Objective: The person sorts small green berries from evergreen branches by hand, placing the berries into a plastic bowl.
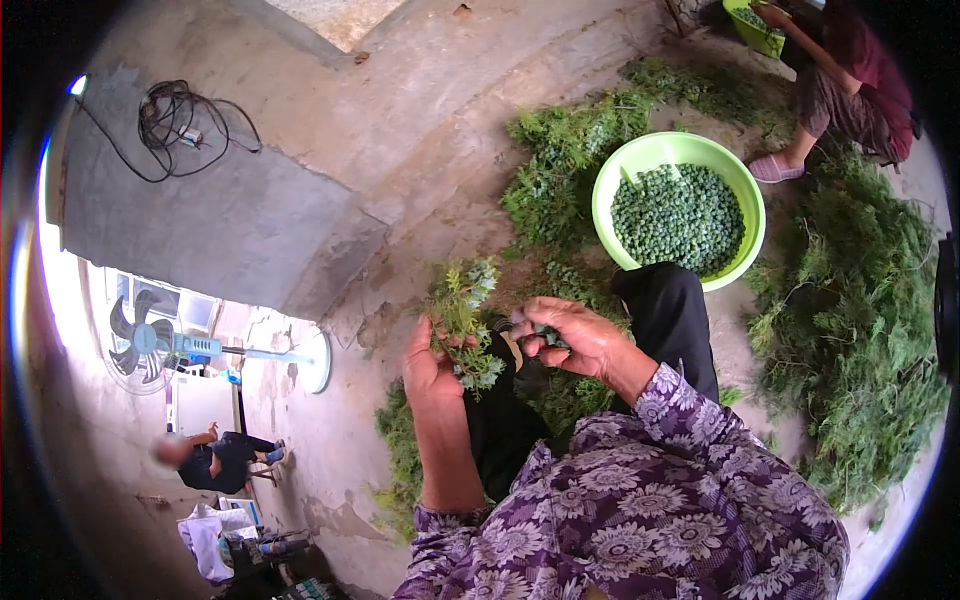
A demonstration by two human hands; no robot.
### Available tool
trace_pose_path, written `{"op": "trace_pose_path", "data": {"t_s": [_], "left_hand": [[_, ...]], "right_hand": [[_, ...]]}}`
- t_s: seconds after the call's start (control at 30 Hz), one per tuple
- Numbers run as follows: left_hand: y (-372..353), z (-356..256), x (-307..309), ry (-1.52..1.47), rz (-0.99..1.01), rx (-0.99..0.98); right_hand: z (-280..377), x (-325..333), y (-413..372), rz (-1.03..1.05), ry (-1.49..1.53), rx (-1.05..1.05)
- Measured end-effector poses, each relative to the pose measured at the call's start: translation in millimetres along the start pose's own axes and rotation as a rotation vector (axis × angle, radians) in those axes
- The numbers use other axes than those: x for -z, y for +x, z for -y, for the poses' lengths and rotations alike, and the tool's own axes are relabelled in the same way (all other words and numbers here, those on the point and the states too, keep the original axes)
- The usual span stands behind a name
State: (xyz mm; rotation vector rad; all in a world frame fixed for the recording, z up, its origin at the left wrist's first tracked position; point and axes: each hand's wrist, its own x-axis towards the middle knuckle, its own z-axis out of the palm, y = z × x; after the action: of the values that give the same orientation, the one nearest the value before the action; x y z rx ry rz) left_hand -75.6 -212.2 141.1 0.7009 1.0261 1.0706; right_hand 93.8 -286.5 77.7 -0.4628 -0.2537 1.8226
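Note:
My left hand (428, 368) is closed around a leafy evergreen sprig (462, 310), which bears pale blue-green cones among its foliage. Just to the right of the sprig, my right hand (580, 338) has its fingers curled round a few small green cones (550, 340), partly hidden by the fingers. Beyond my right knee stands a light green basin (604, 205), with a large heap of round green cones (680, 220) inside. Cut evergreen branches (570, 190) lie on the floor along the basin's left side.
A big pile of branches (850, 340) lies at the right. At the top right a seated person (850, 90) holds a yellow-green container (752, 35). Leftward are a standing fan (200, 345), another seated person (230, 460) and a coiled black cable (180, 125).

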Motion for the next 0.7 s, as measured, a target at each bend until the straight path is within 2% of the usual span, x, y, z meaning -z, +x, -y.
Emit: {"op": "trace_pose_path", "data": {"t_s": [0.07,0.13,0.2,0.23,0.37,0.47,0.53,0.6,0.7], "left_hand": [[-6,1,-7,-0.014,0.041,0.067],[-7,3,-8,-0.002,0.050,0.063],[-7,5,-10,0.010,0.058,0.059],[-5,7,-10,-0.025,0.011,0.060],[-11,8,-18,0.010,-0.073,-0.018],[-9,9,-15,-0.032,-0.017,-0.003],[-2,12,-7,-0.020,0.029,-0.003],[1,11,-5,-0.007,0.075,-0.004],[-3,7,-11,0.001,-0.001,-0.037]], "right_hand": [[-1,-8,3,-0.031,-0.169,0.055],[-4,-15,7,-0.046,-0.230,0.062],[-10,-16,11,0.029,-0.361,0.170],[-9,-22,10,-0.020,-0.423,0.179],[-13,-27,11,-0.006,-0.455,0.246],[-18,-28,10,-0.056,-0.417,0.338],[-22,-25,12,-0.039,-0.556,0.650],[-18,-25,10,-0.054,-0.571,0.588],[-14,-17,8,-0.052,-0.591,0.439]]}}
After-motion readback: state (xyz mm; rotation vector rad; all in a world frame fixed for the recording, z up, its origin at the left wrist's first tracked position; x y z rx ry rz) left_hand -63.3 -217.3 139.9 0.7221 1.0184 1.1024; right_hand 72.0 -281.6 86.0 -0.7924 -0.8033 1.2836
